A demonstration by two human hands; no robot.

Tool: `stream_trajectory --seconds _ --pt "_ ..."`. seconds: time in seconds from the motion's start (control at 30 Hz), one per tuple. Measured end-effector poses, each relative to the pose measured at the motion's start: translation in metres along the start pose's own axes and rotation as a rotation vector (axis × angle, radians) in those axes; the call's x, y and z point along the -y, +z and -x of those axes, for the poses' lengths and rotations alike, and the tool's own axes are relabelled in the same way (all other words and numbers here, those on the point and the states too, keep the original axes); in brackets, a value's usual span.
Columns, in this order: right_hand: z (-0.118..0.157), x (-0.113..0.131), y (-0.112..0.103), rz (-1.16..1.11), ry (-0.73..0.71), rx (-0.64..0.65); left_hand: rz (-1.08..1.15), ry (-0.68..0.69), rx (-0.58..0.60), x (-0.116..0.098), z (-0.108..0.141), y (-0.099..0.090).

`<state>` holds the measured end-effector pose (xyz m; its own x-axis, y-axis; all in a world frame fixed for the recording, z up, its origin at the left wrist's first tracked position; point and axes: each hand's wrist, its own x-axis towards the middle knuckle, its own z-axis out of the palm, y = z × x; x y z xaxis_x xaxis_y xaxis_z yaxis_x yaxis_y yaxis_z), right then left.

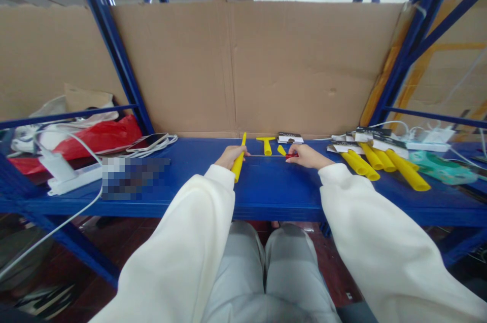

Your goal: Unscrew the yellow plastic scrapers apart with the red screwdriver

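My left hand (231, 156) is closed around a yellow T-shaped tool (239, 167), whose blade-like edge slants upward past the fingers. In my right hand (306, 155) is a red-handled screwdriver (291, 155), pinched in the fingers. Its long thin shaft points left and reaches the yellow tool at my left hand; I cannot tell how its tip meets the tool. Just beyond the hands lies another yellow T-shaped piece (267, 146). Beside it are a small yellow piece (281, 150) and a black-and-white card package (290, 138).
Several yellow tubular handles (409, 171) with cards lie at the right, beside a green plastic wrapper (443, 167). A power strip (76, 178), white cables and a red bag (102, 136) sit left. Cardboard (304, 69) stands behind the blue shelf (277, 183).
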<state>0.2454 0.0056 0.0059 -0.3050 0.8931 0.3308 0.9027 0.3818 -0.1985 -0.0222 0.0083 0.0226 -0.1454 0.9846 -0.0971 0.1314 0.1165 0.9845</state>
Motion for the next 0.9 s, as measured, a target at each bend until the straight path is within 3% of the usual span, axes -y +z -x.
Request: stream_trajectory --seconds 0.4,0.67,0.9 --pt "0.002 -0.009 -0.005 -0.061 0.038 -0.127 -0.031 -0.010 0.164 0.008 -0.013 0.001" --pt "0.003 -0.009 -0.005 -0.007 0.046 -0.083 0.002 -0.014 0.148 0.014 -0.029 -0.003" --pt "0.004 -0.006 -0.006 -0.010 0.060 -0.070 0.010 0.004 0.157 0.016 -0.022 -0.005"
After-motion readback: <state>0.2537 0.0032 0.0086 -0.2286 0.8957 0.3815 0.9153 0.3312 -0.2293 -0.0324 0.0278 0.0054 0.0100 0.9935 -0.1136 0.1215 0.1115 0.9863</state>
